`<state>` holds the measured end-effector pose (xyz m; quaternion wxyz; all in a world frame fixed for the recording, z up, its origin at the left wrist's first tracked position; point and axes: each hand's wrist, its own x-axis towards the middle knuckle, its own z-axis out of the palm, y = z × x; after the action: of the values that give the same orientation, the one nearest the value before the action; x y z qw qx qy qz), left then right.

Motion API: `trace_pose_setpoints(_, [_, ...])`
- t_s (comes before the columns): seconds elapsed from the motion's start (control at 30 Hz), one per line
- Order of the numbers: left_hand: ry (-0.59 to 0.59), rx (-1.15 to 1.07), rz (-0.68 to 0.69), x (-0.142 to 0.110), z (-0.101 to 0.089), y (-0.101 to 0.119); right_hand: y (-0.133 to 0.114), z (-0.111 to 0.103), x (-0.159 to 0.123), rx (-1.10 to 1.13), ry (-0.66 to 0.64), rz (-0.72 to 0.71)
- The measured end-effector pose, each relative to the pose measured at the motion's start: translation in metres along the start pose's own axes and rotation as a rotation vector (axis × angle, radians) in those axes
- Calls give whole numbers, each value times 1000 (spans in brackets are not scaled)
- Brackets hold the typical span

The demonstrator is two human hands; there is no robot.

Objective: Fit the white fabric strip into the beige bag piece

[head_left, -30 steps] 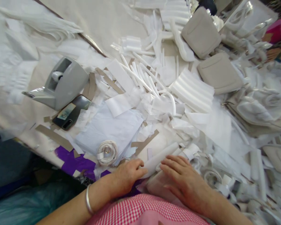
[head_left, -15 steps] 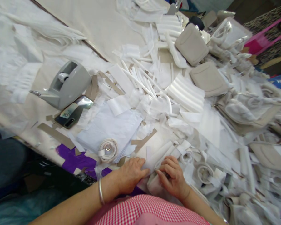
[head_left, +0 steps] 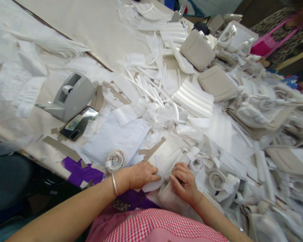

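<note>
My left hand [head_left: 140, 175] lies flat with its fingers pressing a white foam sheet [head_left: 164, 164] at the near edge of the table. My right hand [head_left: 183, 183] is curled, its fingertips pinching the same white sheet where it wraps over a beige padded piece [head_left: 170, 200] close to my body. A silver bangle [head_left: 113, 184] sits on my left wrist. A small roll of white strip [head_left: 115, 159] lies just left of my left hand.
A grey tape dispenser [head_left: 72, 95] and a phone [head_left: 78, 123] sit at the left. A stack of white paper [head_left: 118, 136], foam sticks [head_left: 146, 88], ribbed foam [head_left: 193, 99], beige padded pieces [head_left: 217, 83] and heaps of wrapped items [head_left: 262, 114] cover the table. Purple fabric [head_left: 82, 173] shows at the near edge.
My right hand went from lying flat to curled and pinching the sheet. My left hand shifted slightly forward on the sheet. The view tilted up toward the far table end.
</note>
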<state>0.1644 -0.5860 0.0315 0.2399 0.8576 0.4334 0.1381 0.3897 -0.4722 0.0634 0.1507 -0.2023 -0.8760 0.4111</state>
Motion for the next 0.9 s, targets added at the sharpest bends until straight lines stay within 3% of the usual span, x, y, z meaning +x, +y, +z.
trace_pose_setpoints(0.1, [42, -22, 37, 0, 4, -5, 1, 0, -1, 13, 1, 6])
trace_pose_setpoints(0.2, [145, -140, -19, 5, 21, -4, 1, 0, -1, 20, 10, 12])
trace_pose_setpoints(0.47, [326, -524, -238, 14, 74, 29, -6, 2, -4, 33, 38, 9])
trace_pose_setpoints(0.57, [347, -573, -283, 17, 78, 31, -7, 3, -5, 30, 46, 15])
trace_pose_setpoints(0.9, [267, -375, -446, 39, 70, 42, -13, 1, -5, 45, 78, 6])
